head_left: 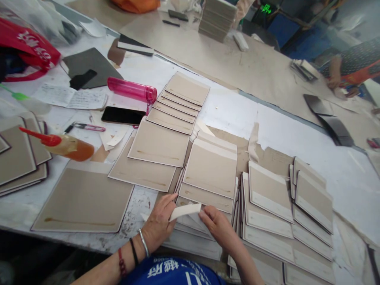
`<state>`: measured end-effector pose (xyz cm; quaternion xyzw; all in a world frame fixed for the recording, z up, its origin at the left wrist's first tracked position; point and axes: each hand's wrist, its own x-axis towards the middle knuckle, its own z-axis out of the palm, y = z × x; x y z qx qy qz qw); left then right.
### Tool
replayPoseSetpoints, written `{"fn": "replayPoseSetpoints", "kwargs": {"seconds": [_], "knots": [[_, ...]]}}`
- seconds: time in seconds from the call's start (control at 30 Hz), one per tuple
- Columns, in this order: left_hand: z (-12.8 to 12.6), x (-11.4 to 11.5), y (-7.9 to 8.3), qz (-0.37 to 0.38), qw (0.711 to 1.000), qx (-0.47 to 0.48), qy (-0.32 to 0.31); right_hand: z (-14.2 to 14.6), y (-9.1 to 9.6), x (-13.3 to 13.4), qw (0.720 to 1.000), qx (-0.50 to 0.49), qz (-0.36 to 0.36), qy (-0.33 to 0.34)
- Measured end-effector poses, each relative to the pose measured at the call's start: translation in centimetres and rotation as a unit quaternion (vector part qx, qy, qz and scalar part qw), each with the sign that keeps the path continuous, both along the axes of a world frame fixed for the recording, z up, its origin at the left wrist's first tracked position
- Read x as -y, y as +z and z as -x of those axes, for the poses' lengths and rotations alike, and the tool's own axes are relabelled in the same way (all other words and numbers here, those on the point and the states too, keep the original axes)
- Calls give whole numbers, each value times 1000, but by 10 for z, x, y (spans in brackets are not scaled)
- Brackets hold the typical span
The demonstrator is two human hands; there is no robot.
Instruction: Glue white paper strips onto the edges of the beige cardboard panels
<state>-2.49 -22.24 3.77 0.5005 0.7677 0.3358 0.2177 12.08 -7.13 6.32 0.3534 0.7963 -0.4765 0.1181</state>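
Both my hands hold a narrow white paper strip [185, 210] at the near edge of the table. My left hand [158, 223] pinches its left end, with bracelets on the wrist. My right hand [218, 225] grips its right end, fingers curled. Under the strip lies a stack of beige cardboard covers [210, 168] with white edges. More overlapping covers [268, 192] fan out to the right, and others [158, 144] lie in a row to the left and back.
An orange glue bottle with a red nozzle [63, 145] lies at the left beside a pile of covers [18, 154]. A pink bottle [132, 90], a black phone [123, 115], small scissors [87, 127] and papers sit behind. Another person's hands [341, 85] work at the far right.
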Motion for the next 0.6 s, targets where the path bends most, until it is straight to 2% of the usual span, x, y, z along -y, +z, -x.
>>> {"fn": "replayPoseSetpoints", "kwargs": {"seconds": [0.1,0.2,0.37,0.47,0.6], "knots": [[1,-6,-2,6,999,22,26,-24,7,-4,999,-1,-37,-39],[2,-8,-1,19,997,56,47,-52,11,-10,990,-7,-74,-121],[5,-18,10,80,984,126,101,-82,3,-27,966,29,-87,-243],[8,-29,20,125,968,170,139,-83,-5,-36,962,34,-68,-262],[11,-39,26,167,952,204,156,-80,-8,-38,967,43,-58,-246]]}}
